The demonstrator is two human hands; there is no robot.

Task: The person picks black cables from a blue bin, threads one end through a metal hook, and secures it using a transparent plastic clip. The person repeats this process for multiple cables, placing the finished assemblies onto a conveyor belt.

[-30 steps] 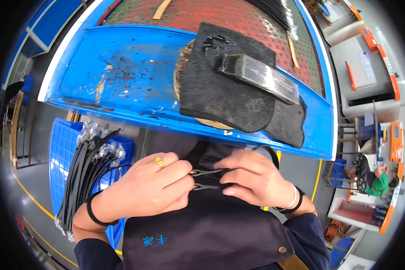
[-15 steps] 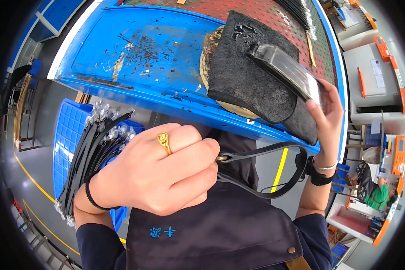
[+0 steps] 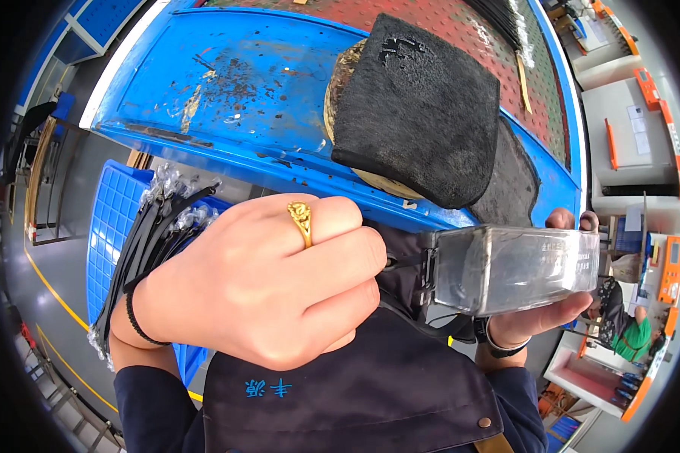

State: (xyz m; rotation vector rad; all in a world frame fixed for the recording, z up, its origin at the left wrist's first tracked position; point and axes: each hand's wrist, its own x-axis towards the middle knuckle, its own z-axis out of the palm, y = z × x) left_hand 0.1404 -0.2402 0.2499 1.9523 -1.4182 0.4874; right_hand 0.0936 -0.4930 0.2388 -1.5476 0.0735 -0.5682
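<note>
My left hand (image 3: 257, 279), with a gold ring on a finger, is closed in front of the dark apron. Its fingers grip a black strap (image 3: 405, 261), mostly hidden now behind the box and the hand. On the right, my right hand (image 3: 555, 313) holds a clear plastic box (image 3: 514, 270) with dark stains and a hinge-like black end. Fingers show at its far side and the thumb along its near side. That black end points toward my left hand. Beyond the box, a black cloth (image 3: 423, 113) with a wet, shiny patch lies over a round wooden block (image 3: 341, 87).
The block stands on a stained blue bench (image 3: 279, 90) with a red studded mat (image 3: 340, 11). A second dark cloth piece (image 3: 510, 177) lies at its right. Black straps with clear-wrapped ends (image 3: 155, 234) hang over a blue crate (image 3: 113, 234). A person in green (image 3: 633, 336) is far right.
My right hand has brought the clear box off the black cloth, toward me and beside my left hand. The box now hides most of the strap loop. The left hand stays closed.
</note>
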